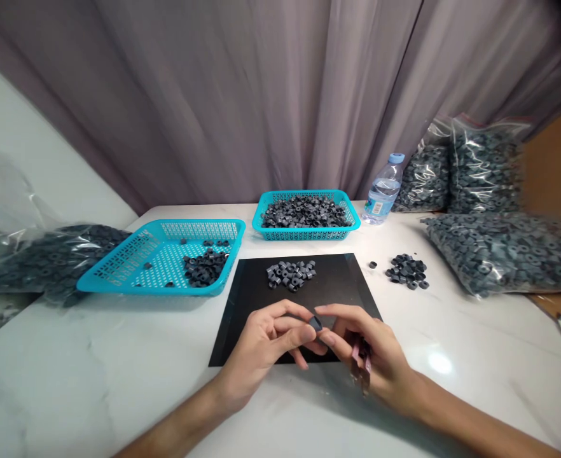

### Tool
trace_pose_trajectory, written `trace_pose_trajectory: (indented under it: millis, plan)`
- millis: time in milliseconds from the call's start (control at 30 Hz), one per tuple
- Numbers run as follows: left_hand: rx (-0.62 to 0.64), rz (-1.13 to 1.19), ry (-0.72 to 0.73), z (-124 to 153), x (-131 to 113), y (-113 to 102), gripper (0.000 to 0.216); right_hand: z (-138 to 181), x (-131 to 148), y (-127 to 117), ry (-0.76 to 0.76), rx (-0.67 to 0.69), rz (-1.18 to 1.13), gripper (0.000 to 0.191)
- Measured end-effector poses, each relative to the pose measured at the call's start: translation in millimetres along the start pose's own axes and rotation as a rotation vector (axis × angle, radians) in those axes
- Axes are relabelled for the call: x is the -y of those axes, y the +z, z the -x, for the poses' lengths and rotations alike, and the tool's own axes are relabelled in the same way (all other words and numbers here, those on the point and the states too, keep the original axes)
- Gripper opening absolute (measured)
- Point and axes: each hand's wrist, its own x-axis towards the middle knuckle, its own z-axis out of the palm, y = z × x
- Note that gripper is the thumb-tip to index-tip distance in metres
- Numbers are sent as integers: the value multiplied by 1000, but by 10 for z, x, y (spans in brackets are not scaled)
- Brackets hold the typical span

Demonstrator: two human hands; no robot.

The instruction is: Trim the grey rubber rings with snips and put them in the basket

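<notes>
My left hand (266,343) and my right hand (371,353) meet over the near part of a black mat (256,299). A small dark grey ring (315,322) is pinched between the fingertips of both hands. A thin reddish tool (360,356) is tucked in my right palm. Farther back on the mat lies a small heap of grey rings (290,275).
A turquoise basket (132,264) with a few rings stands left of the mat; a second basket (347,219) full of rings stands behind it. A loose ring pile (408,270), a water bottle (383,191) and bags of rings (504,251) lie right; another bag (46,254) left.
</notes>
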Motion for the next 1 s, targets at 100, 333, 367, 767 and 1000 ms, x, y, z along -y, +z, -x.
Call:
trace_pose_trajectory:
  millis: [100,333,367,767,1000]
  plan:
    - [16,-10,4,0,-4,5,35,-16,8,-3,-44,9,26,32]
    - [59,-76,30,6,-58,-4,37,-36,11,-2,-95,-31,67,39]
    - [65,-84,27,11,-66,-7,37,-41,12,-1,-116,-36,72,41]
    - [124,-179,-5,0,-32,-4,38,-23,3,-2,-133,-96,150,31]
    - [130,-260,13,-2,-4,-3,34,-48,19,7,-91,-113,120,9]
